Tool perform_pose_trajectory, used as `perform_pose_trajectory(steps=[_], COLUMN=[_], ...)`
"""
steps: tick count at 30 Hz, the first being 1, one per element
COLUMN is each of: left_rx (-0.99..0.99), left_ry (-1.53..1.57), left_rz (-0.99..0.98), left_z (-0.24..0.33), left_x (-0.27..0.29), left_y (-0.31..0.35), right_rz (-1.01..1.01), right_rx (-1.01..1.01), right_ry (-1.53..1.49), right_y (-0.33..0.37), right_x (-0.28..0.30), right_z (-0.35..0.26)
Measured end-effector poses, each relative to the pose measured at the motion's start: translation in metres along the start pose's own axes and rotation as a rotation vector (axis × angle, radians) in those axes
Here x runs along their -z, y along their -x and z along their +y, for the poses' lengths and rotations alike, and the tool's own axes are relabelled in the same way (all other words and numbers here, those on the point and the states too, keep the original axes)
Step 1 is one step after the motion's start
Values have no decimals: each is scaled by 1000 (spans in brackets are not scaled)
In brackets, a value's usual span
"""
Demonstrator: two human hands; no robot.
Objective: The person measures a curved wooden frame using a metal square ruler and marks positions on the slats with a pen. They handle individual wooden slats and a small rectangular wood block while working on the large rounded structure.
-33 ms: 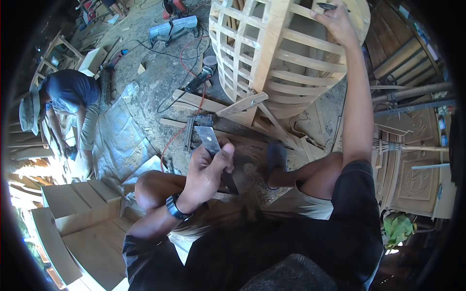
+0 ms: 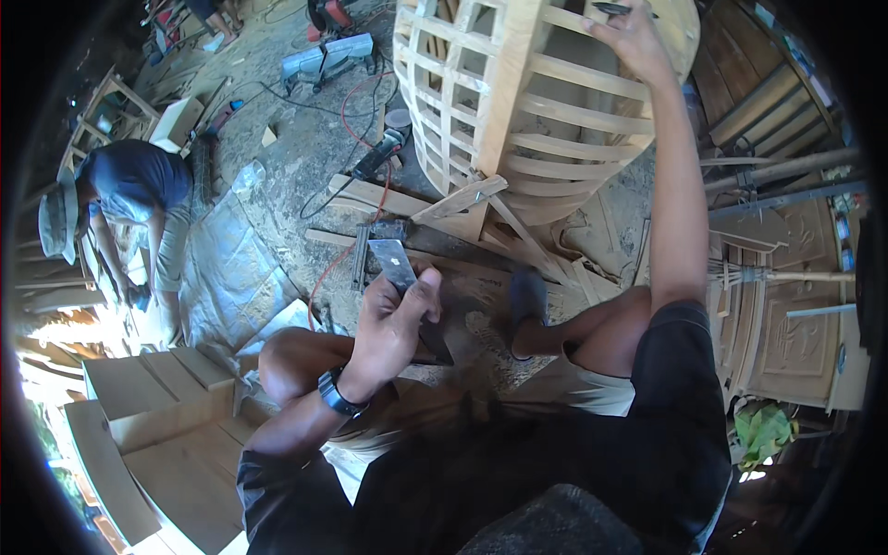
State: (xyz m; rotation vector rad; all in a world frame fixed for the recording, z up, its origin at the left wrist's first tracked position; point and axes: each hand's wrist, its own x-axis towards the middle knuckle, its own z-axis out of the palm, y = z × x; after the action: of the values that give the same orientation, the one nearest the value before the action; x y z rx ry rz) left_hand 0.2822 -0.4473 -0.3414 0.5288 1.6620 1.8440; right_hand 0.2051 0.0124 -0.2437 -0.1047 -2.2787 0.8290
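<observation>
My left hand point(image 2: 388, 328) is closed around a flat grey metal strip point(image 2: 395, 263), held tilted above my lap. Its upper end sticks out past my thumb, and a darker lower part is partly hidden behind my hand. With my right arm stretched forward, my right hand point(image 2: 636, 42) rests by the top of a curved, slatted wooden frame point(image 2: 583, 116). Between its fingers is a slim, dark pen-like tool point(image 2: 612, 8). The frame's pale slats run across a thick upright post point(image 2: 504, 102).
An angle grinder point(image 2: 381, 153), a dark power tool point(image 2: 375, 242), a red hose and wood offcuts lie on the dusty floor ahead. A chop saw point(image 2: 328, 60) stands farther off. To the left, a person point(image 2: 139, 185) bends over work; brown panels point(image 2: 180, 453) sit nearer. Carved panels point(image 2: 786, 342) are right.
The view has shifted slightly, so the wooden frame sits a little farther left and higher. Both hands keep their holds.
</observation>
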Motion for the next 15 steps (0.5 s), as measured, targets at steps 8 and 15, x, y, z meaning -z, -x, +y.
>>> perform_pose_trajectory(steps=[8, 15], left_rx=[150, 237], left_ry=[-109, -104], left_rz=[356, 361], left_z=[-53, -168], left_x=[-4, -35], left_y=[-19, -34], right_rz=[50, 178], right_rx=[8, -32], right_ry=[252, 4], right_y=[-9, 6], right_x=[-26, -20], right_z=[-4, -8])
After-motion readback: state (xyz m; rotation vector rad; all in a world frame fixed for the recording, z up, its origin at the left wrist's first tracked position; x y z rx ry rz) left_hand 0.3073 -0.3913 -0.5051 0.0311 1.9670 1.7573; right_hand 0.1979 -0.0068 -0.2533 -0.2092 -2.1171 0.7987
